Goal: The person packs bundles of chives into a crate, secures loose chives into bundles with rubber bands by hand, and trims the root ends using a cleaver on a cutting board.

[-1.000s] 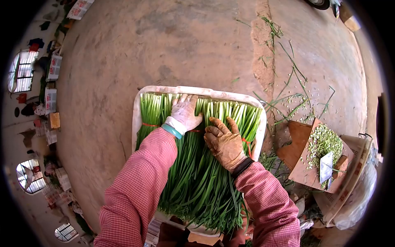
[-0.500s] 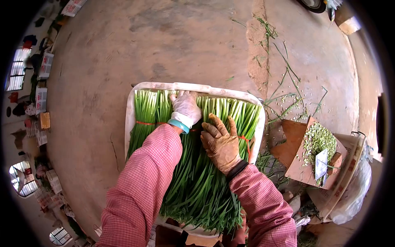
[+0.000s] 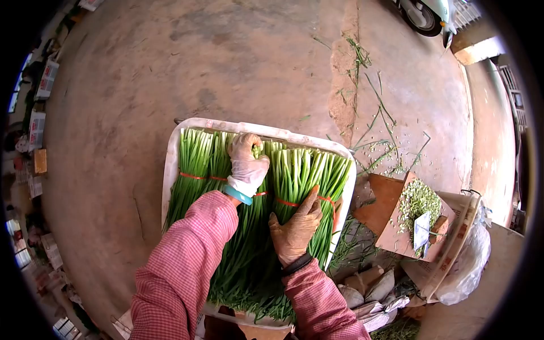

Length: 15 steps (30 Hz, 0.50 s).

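Several bunches of garlic chives [image 3: 195, 156], tied with red bands, lie side by side in a white plastic crate [image 3: 170, 187], pale cut ends toward its far rim. My left hand [image 3: 247, 161], in a thin whitish glove with a blue-green band at the wrist, curls closed around the stem ends of a middle bunch. Some tips show between thumb and fingers. My right hand [image 3: 297, 229], in a stained brown glove, clasps a bunch [image 3: 292, 175] on the right just below its red band. Its thumb is on the left side, its fingers on the right. The palms are hidden.
Right of the crate, a cardboard piece [image 3: 391, 221] carries chopped green bits [image 3: 419, 201] and a blade-like metal piece [image 3: 421, 231]. Beyond are a clear plastic bag [image 3: 470, 263] and scattered leaves [image 3: 385, 110]. A scooter [image 3: 422, 17] stands far right; boxes [image 3: 35, 130] line the left.
My left hand has curled its fingers around stem ends. My right hand has moved down and left, from lying spread to clasping a bunch. The camera view has shifted.
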Each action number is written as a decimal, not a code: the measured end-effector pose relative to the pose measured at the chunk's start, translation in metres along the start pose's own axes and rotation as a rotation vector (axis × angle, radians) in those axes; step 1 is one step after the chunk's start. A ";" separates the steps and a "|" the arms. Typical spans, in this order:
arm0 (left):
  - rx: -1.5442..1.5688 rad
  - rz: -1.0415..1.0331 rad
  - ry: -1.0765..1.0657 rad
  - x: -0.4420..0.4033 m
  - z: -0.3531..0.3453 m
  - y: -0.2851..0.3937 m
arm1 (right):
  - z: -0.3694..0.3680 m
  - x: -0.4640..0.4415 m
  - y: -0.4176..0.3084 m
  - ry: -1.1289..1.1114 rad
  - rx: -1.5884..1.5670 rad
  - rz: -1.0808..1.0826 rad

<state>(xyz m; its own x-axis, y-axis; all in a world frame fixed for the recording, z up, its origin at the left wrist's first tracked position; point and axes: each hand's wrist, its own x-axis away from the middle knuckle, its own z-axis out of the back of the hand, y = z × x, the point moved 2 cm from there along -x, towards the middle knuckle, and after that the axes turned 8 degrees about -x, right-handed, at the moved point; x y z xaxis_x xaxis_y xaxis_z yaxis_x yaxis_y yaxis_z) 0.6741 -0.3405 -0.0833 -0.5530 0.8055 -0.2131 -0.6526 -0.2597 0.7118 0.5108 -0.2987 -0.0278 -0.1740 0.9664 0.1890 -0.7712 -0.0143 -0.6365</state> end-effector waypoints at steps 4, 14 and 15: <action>0.140 0.005 -0.034 -0.009 0.003 0.014 | -0.006 -0.006 -0.004 0.030 -0.060 0.032; -0.037 -0.073 -0.082 -0.007 -0.018 0.016 | -0.042 -0.016 0.016 0.010 -0.077 -0.093; -0.102 -0.070 -0.097 -0.006 -0.019 0.017 | -0.045 -0.015 0.016 -0.007 -0.050 -0.116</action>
<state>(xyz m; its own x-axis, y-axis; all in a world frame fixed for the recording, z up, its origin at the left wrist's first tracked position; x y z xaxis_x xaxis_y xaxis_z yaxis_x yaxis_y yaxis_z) 0.6562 -0.3601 -0.0825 -0.4545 0.8701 -0.1908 -0.7402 -0.2497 0.6243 0.5287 -0.3020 -0.0742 -0.0896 0.9591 0.2683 -0.7547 0.1104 -0.6468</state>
